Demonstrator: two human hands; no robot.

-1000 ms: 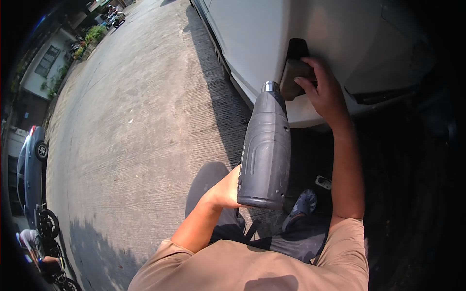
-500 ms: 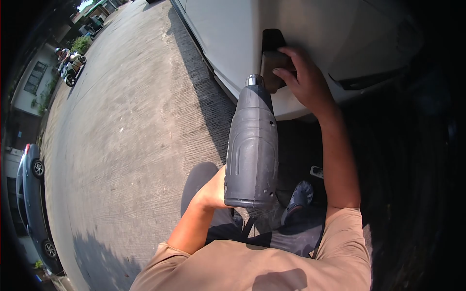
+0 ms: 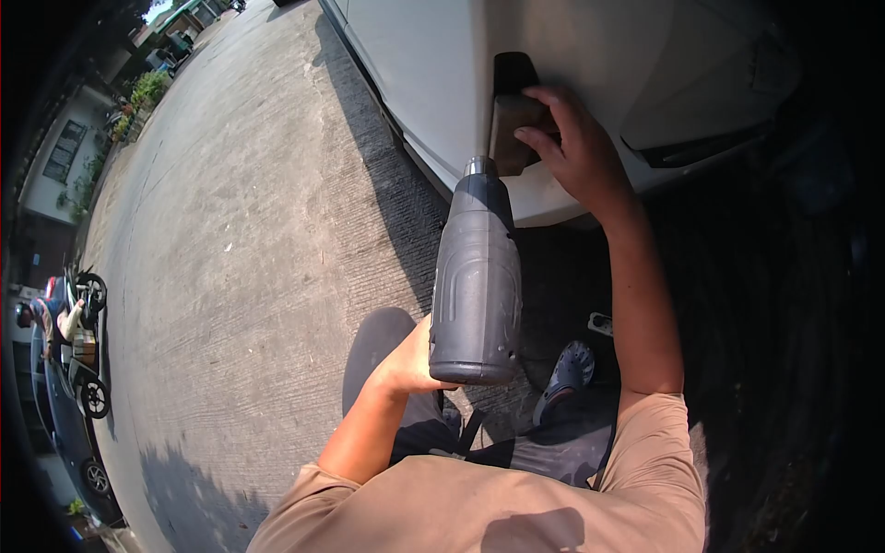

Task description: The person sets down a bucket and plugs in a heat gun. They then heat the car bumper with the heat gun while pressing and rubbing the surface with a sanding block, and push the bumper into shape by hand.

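In the middle of the head view is a dark grey heat gun [image 3: 477, 286] with a short metal nozzle, pointing away from me. My left hand [image 3: 412, 362] is closed on its lower rear part, and the body of the gun hides most of its fingers. At the corner of a white car's bumper [image 3: 576, 46], my right hand [image 3: 576, 152] pinches a brownish flat block-like piece [image 3: 513, 124] between thumb and fingers. This piece lies against a black rounded strip [image 3: 513, 74] on the bumper. The nozzle stands just below the piece.
Below the bumper lies deep shadow, with a small pale object [image 3: 600, 323] on the ground near my clog [image 3: 572, 369]. Sunlit concrete road [image 3: 240, 249] runs along the left. A rider on a motorcycle [image 3: 81, 346] passes a parked dark car [image 3: 69, 433].
The heat gun's nozzle has moved slightly down and left, away from the brownish piece. My right hand has barely shifted. The motorcycle has come nearer along the left edge.
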